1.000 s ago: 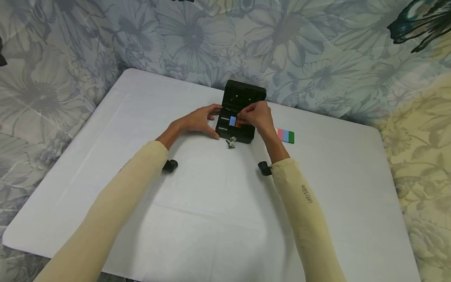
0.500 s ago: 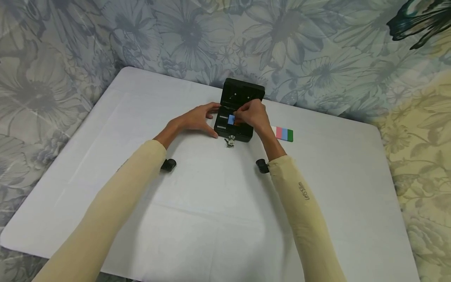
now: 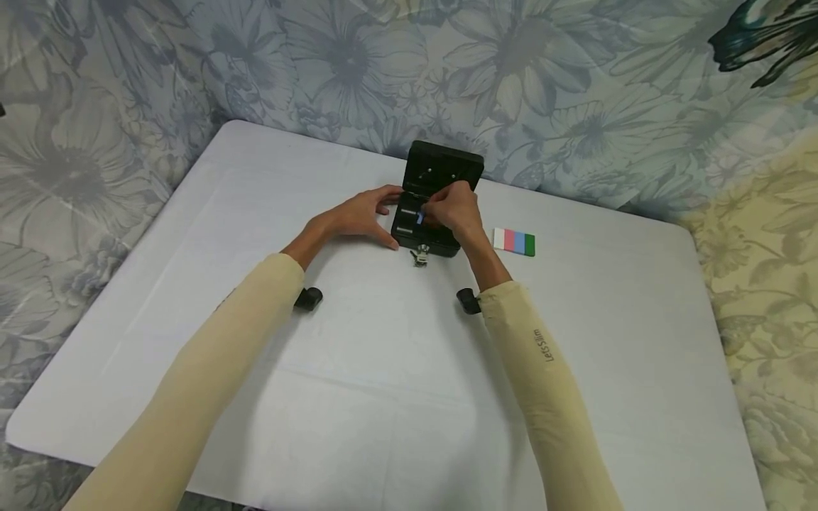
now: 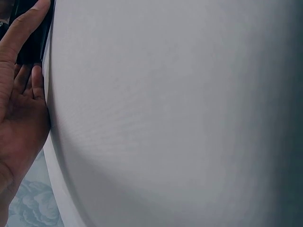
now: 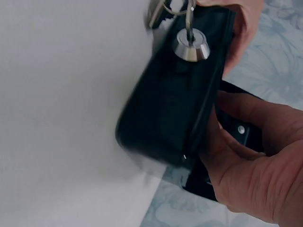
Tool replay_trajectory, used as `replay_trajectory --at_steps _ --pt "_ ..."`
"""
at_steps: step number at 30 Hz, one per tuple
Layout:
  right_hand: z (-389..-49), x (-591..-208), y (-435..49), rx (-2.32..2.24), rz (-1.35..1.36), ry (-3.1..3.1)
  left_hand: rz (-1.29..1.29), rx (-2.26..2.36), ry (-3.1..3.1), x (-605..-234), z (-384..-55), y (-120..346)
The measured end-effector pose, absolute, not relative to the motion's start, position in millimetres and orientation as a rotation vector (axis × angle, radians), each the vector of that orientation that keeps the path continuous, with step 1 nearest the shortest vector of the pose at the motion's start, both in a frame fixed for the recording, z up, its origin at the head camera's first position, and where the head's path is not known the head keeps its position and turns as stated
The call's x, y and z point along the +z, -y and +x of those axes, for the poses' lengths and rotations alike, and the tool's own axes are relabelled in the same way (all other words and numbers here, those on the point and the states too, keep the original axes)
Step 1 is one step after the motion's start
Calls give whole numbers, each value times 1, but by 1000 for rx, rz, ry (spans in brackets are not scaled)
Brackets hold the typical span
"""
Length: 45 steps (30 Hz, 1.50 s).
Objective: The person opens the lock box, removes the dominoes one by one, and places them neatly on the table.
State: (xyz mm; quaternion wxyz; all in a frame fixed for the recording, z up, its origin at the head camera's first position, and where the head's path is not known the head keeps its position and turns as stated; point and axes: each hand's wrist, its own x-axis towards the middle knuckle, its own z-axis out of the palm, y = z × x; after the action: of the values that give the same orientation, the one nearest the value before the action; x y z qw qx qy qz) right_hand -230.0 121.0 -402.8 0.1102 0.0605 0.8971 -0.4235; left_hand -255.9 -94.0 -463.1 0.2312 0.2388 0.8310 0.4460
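A small black cash box [image 3: 429,240] stands with its lid [image 3: 442,160] raised, a key in its front lock [image 3: 422,252]. My left hand [image 3: 358,215] grips the box's left side, thumb at the front corner and fingers at the back. In the left wrist view, the left thumb [image 4: 23,28] lies along the dark box. My right hand [image 3: 456,211] reaches into the box with thumb and fingers bent together on a small blue rectangular piece [image 3: 420,216], partly hidden by the fingertips. In the right wrist view, the lock cylinder [image 5: 191,45] shows, while the box's inside is hidden.
Right of the box lies a row of flat rectangular pieces [image 3: 514,242] in white, pink, blue and green. The box stands near the back edge of the white table [image 3: 383,369], with flowered cloth [image 3: 358,64] behind. Keys [image 5: 163,12] hang from the lock.
My right hand has shifted slightly left inside the box, covering more of the blue piece and hiding the orange one. The white piece outside now shows fully. My left hand stays at the box.
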Motion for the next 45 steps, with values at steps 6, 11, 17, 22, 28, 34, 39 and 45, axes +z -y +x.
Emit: replay_trajectory --at_steps 6,11,17,22,28,34,39,45 --pt "-229 -404 -118 -1202 173 -2687 670 1235 -2284 -463 -257 92" --pt "-228 -405 -118 -1196 158 -2710 670 1218 -2292 -461 -256 91" --pt "-228 -406 -119 -1223 182 -2707 671 1225 -2299 -461 -256 90" --pt "-226 -405 -125 -1237 205 -2718 677 1231 -2284 -462 -255 89" --pt "-224 -400 -134 -1370 224 -2658 660 1221 -2298 -461 -254 90" --pt "-223 -394 -143 -1527 271 -2479 644 1214 -2304 -461 -255 91" --pt "-222 -395 -153 -1602 317 -2362 637 1208 -2313 -463 -255 92" --pt "-219 -393 -163 -1649 317 -2307 626 1189 -2315 -463 -254 92"
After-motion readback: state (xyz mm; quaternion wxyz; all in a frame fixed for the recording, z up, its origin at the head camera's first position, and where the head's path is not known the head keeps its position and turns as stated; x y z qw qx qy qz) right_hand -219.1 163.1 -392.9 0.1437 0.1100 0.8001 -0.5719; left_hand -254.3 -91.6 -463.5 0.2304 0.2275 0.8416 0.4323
